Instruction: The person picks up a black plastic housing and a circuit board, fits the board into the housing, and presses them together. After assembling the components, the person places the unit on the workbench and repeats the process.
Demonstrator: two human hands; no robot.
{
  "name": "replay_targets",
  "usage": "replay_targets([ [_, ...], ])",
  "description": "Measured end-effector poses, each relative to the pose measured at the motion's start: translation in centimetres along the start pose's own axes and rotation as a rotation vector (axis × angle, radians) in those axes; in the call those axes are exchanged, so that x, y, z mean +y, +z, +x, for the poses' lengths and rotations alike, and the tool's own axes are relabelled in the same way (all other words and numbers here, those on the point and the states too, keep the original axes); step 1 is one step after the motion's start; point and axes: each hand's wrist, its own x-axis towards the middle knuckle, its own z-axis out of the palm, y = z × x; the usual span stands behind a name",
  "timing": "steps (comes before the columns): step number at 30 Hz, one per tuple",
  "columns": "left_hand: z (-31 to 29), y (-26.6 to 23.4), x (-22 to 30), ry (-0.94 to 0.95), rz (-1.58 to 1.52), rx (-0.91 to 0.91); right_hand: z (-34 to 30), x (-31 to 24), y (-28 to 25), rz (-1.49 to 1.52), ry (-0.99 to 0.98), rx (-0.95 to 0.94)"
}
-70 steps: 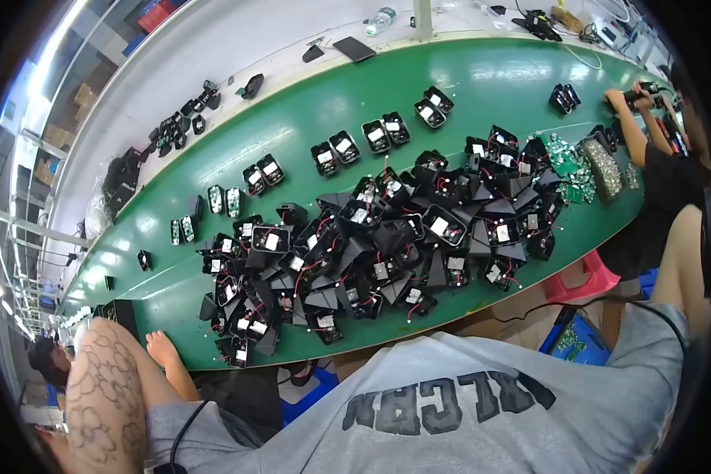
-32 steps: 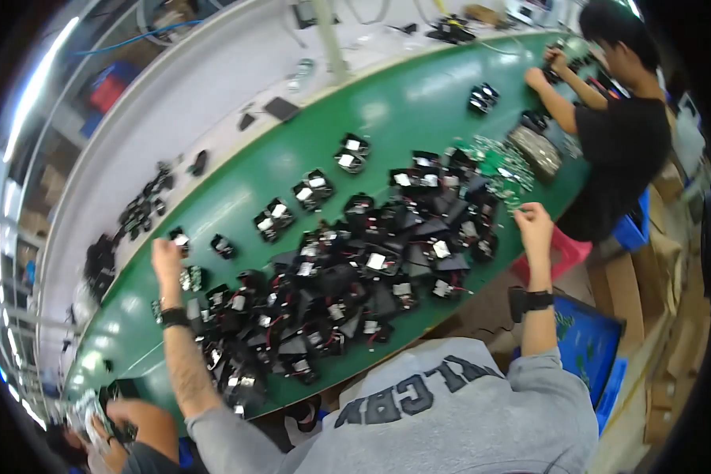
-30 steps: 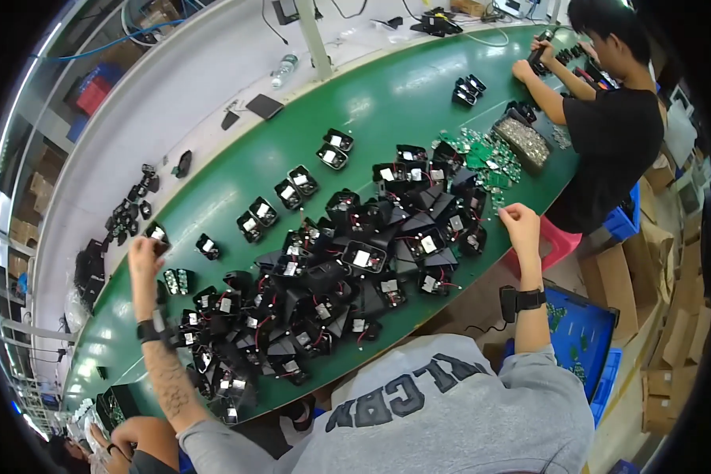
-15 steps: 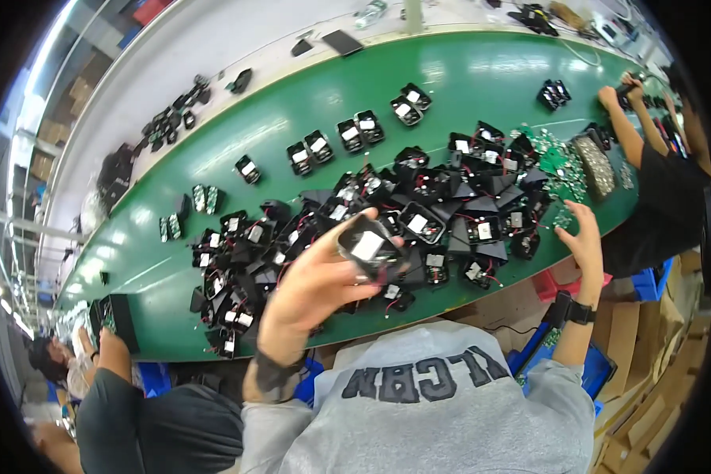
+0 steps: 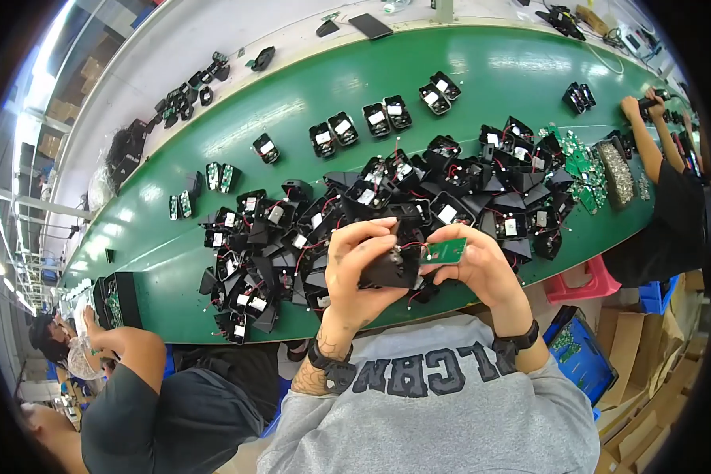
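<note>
My left hand [image 5: 359, 272] is wrapped round a black plastic housing [image 5: 390, 268], tilted above the near edge of the bench. Close to its right, my right hand [image 5: 482, 272] pinches a small green circuit board [image 5: 446, 251] between thumb and fingers. The board's inner end is right beside the housing; whether they touch I cannot tell. Behind both hands spreads a pile of black housings [image 5: 272, 213], many with white labels and thin red wires inside.
Loose green circuit boards [image 5: 583, 170] lie right of the pile, by a box of small metal parts [image 5: 616, 174]. Paired housings [image 5: 387, 117] stand in a row farther back on the green bench [image 5: 292, 95]. Co-workers sit on both sides. A blue tray [image 5: 578, 359] is at lower right.
My right hand has come in from the right and now holds a green circuit board. The housing in my left hand has turned, its open face no longer toward me. The view has shifted slightly.
</note>
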Motion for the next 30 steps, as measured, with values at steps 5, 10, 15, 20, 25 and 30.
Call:
replay_targets([
  [5, -0.2, -1.3, 0.3, 0.061, 0.162, -0.026, 0.6, 0.3, 0.8, -0.035, 0.052, -0.024],
  [10, -0.2, -1.3, 0.7, 0.096, 0.204, -0.045, 0.5, 0.8, 0.9, -0.109, 0.027, -0.018],
  [15, 0.2, -1.4, 0.9, 0.112, 0.25, -0.13, 0.4, 0.4, 0.6, -0.102, 0.031, 0.012],
  [20, -0.4, -1.3, 0.8, 0.096, 0.183, -0.166, 0.5, 0.2, 0.5, -0.153, 0.053, 0.002],
  [25, -0.4, -1.2, 0.7, -0.091, -0.06, -0.206, 1.0, -0.3, 0.2, -0.229, 0.132, 0.033],
  [30, -1.3, -0.3, 0.7, -0.545, -0.338, -0.202, 1.2, 0.1, 0.5, -0.522, 0.008, 0.106],
])
